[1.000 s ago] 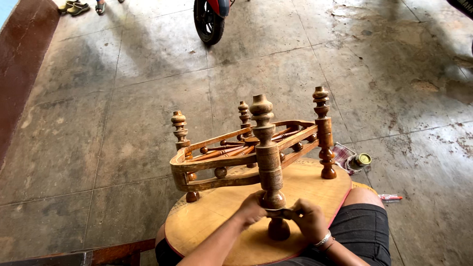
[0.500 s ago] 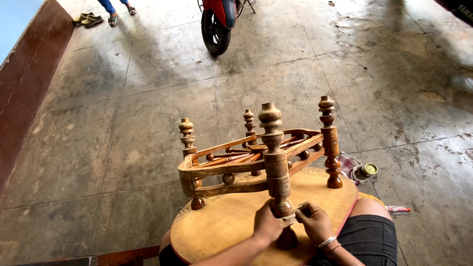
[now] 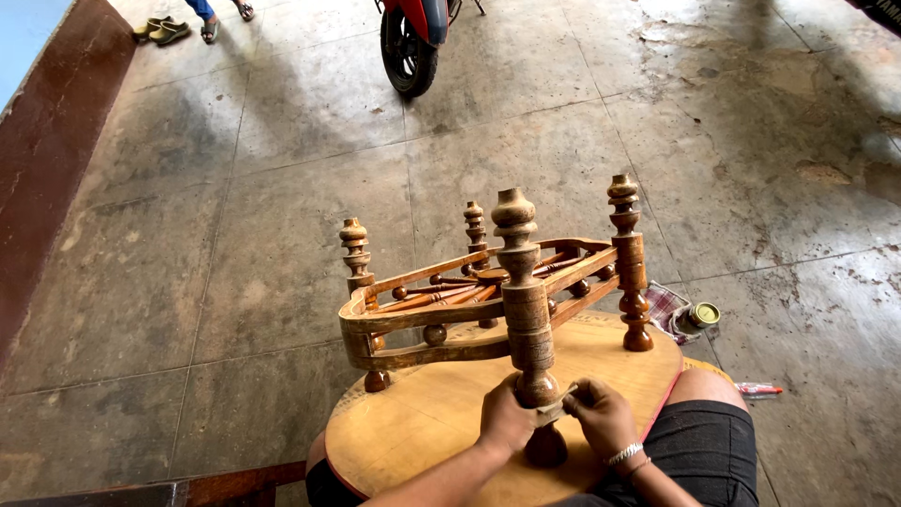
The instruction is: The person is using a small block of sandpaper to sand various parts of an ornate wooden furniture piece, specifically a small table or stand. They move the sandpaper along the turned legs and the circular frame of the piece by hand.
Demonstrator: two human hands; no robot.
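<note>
The upturned round wooden table (image 3: 413,422) rests on the person's lap. The left hand (image 3: 505,424) and right hand (image 3: 601,418) each pinch a small strip of sandpaper (image 3: 554,409) (greyish) around the nearest turned wooden leg (image 3: 527,319).

A small round wooden table (image 3: 413,422) lay upside down across the person's lap, its pale oval top facing up as a platform and its four turned legs pointing upward. Curved brown stretchers joined the legs partway up. At the base of the nearest leg (image 3: 526,310), a small strip of sandpaper (image 3: 554,409) was wrapped against the narrow turned neck, touching the wood.
</note>
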